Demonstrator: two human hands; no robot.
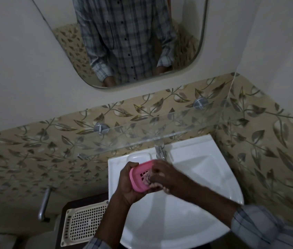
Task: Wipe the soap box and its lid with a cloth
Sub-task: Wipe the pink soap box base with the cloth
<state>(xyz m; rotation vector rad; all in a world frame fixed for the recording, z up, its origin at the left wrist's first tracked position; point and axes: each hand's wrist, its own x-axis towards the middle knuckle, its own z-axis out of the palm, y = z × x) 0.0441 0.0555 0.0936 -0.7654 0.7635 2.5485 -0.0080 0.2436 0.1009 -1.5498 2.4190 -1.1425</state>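
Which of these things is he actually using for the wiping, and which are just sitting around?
In use:
pink soap box
left hand, holding it
right hand, fingers at the box; cloth not clearly visible

Lying about:
sink
tap
glass shelf
mirror
cream basket

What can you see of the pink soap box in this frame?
The pink soap box looks like glossy plastic, a rounded oblong with slotted holes in its inner face. It is tilted, held over the white sink just in front of the tap. The left hand grips it from below and behind; the right hand presses inside it, fingers curled on something small and blurred, perhaps a cloth.
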